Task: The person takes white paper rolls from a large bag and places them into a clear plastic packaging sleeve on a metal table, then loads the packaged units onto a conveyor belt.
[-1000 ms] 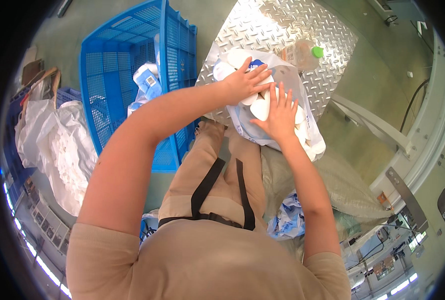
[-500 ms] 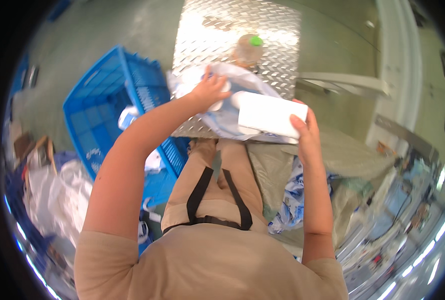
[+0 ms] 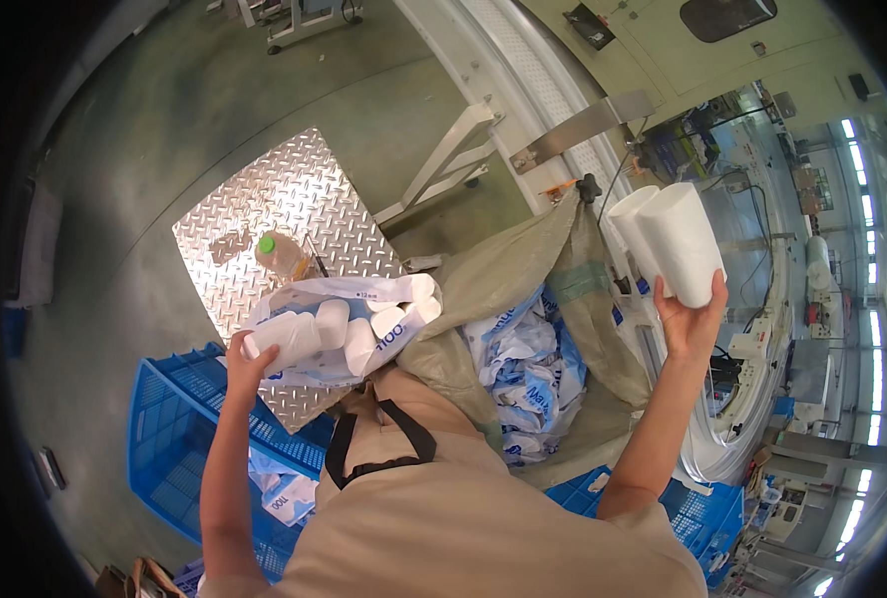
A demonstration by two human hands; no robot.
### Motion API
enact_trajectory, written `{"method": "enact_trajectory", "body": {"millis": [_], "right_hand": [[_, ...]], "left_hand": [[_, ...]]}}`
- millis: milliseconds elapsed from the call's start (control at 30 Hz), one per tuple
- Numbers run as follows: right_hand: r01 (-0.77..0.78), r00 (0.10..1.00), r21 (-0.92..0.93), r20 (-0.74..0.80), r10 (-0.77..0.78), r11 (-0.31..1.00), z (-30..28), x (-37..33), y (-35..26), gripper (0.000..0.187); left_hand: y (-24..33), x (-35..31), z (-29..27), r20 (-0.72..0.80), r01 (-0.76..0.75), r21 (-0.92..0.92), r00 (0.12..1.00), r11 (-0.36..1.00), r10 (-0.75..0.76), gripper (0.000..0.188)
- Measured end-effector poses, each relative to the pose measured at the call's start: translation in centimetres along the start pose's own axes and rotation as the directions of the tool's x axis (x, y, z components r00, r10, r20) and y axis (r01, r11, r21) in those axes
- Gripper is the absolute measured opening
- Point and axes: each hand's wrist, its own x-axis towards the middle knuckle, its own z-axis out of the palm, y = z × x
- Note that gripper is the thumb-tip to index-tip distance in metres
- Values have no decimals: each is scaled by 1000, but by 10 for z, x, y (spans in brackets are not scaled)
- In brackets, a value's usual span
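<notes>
My right hand (image 3: pixel 691 311) is raised off to the right, closed around the lower ends of two white paper rolls (image 3: pixel 685 234) held side by side and tilted upward. My left hand (image 3: pixel 252 361) grips the end of another white paper roll (image 3: pixel 286 336), thumb on top and fingers partly hidden behind it. That roll lies at the left side of an opened white-and-blue plastic bag (image 3: pixel 334 289). Several more white rolls (image 3: pixel 360 344) rest loosely in the bag, which lies along the near edge of a metal checker-plate table (image 3: pixel 349 234).
A bottle with a green cap (image 3: pixel 282 254) stands on the plate. A blue crate (image 3: pixel 169 439) with plastic wrappers is at lower left. A large greenish sack (image 3: pixel 463 269) holds crumpled blue-and-white wrappers (image 3: pixel 533 379). Along the right runs a machine rail (image 3: pixel 553 110).
The view has turned toward the right. My right hand has moved from above the table outward and up with the white rolls. My left hand has taken hold of a roll in the bag.
</notes>
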Motion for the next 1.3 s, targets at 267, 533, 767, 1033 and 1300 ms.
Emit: {"method": "enact_trajectory", "body": {"millis": [267,533,767,1033,1300], "right_hand": [[-272,962,8,-29,272,962,-46,143,27,51],[-397,917,6,49,397,918,-50,169,47,63],[-290,945,-240,79,316,926,-1,188,63,56],[-394,917,-489,-269,296,778,-68,172,48,62],[111,608,-521,709,357,846,112,-16,126,81]], "left_hand": [[108,-68,32,249,278,-801,960,530,-127,61],[163,-91,61,349,340,-906,937,250,-10,64],[186,-71,74,446,411,-829,895,379,6,64],[203,-77,56,433,376,-826,901,420,44,66],[232,-81,76,416,195,-715,890,671,185,59]]}}
